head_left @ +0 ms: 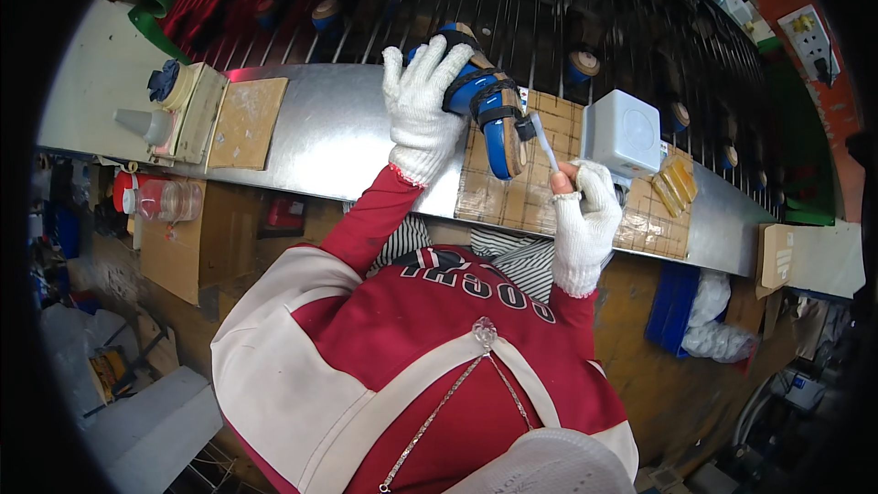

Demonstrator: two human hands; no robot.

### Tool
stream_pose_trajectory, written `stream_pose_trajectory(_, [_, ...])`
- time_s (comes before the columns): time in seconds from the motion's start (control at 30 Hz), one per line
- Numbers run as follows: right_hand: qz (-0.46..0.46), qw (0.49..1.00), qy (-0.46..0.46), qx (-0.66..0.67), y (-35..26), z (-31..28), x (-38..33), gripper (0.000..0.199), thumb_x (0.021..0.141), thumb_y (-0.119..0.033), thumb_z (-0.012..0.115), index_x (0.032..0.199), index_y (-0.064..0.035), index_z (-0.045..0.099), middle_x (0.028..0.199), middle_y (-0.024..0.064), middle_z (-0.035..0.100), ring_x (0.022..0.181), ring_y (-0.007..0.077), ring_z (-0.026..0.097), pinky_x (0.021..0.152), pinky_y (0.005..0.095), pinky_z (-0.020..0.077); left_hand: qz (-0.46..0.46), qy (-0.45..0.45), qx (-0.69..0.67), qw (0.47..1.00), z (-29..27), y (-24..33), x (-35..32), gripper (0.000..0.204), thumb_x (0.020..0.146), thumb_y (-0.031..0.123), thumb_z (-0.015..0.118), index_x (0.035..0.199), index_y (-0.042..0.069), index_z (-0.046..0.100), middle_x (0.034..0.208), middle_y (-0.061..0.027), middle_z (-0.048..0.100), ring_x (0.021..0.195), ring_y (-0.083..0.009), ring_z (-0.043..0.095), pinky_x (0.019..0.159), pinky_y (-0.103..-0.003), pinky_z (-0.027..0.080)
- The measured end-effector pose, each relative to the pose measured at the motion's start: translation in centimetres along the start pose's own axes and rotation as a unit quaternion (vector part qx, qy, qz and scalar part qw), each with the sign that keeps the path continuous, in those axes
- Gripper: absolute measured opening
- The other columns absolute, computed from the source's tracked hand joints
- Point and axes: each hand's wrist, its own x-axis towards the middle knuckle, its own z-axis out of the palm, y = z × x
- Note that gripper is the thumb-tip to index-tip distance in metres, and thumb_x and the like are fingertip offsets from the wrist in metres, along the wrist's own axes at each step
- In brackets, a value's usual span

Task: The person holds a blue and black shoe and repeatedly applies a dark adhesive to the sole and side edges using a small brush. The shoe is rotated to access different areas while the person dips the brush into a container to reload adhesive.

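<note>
My left hand (422,114), in a white knit glove, grips a blue shoe last (499,148) near one end, its fingers curved over it. Black straps and a tan sole edge on the last form a sandal (494,96), tilted on its side. In my right hand (590,220), gloved but with bare fingertips showing, a small brush (545,141) with a pale handle is pinched. Its dark head touches the sole edge. Under the last lies a tape-covered cardboard sheet (549,201) with a grid of lines.
A white plastic box (624,133) and a yellowish block (674,185) stand on the cardboard's right. Beyond the metal ledge (329,142) runs a rack of rods (540,0) carrying more lasts. A white cone-topped bottle (146,124) is left; a blue crate (672,306) sits below right.
</note>
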Motion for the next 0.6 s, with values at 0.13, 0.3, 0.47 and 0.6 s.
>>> stream_pose_trajectory(0.13, [-0.021, 1.000, 0.014, 0.003, 0.4, 0.2, 0.8, 0.020, 0.090, -0.011, 0.075, 0.101, 0.0059, 0.071, 0.099, 0.0057, 0.056, 0.086, 0.0119, 0.054, 0.071, 0.0232, 0.0443, -0.011, -0.002, -0.010, 1.000, -0.1, 0.0, 0.3, 0.063, 0.060, 0.007, 0.086, 0.120, 0.013, 0.069, 0.121, -0.0200, 0.067, 0.110, -0.0361, 0.065, 0.106, -0.049, 0.034])
stream_pose_trajectory(0.3, [-0.021, 0.998, -0.006, 0.051, 0.6, 0.2, 0.9, 0.019, 0.089, -0.009, 0.076, 0.101, 0.0053, 0.072, 0.100, 0.0058, 0.056, 0.086, 0.0119, 0.055, 0.072, 0.0232, 0.0449, -0.037, -0.022, -0.028, 0.999, 0.0, 0.5, 0.4, 0.062, 0.062, 0.012, 0.088, 0.121, 0.014, 0.069, 0.118, -0.0171, 0.070, 0.109, -0.0294, 0.066, 0.108, -0.048, 0.035])
stream_pose_trajectory(0.47, [-0.089, 0.996, -0.002, 0.021, 0.2, 0.0, 2.1, 0.017, 0.087, -0.006, 0.076, 0.100, 0.0042, 0.073, 0.100, 0.0060, 0.058, 0.085, 0.0132, 0.056, 0.071, 0.0240, 0.0450, -0.140, -0.124, -0.107, 0.976, -0.4, 1.4, 0.5, 0.070, 0.058, 0.020, 0.093, 0.123, 0.019, 0.067, 0.119, -0.0100, 0.071, 0.112, -0.0269, 0.065, 0.113, -0.045, 0.037])
stream_pose_trajectory(0.6, [-0.142, 0.990, -0.014, 0.001, -0.1, -0.3, 3.8, 0.016, 0.086, -0.005, 0.076, 0.099, 0.0034, 0.073, 0.098, 0.0063, 0.060, 0.085, 0.0138, 0.057, 0.070, 0.0241, 0.0459, -0.239, -0.270, -0.119, 0.925, -1.1, 2.2, 1.5, 0.076, 0.058, 0.025, 0.094, 0.128, 0.019, 0.064, 0.117, -0.0145, 0.070, 0.106, -0.0281, 0.068, 0.102, -0.040, 0.050])
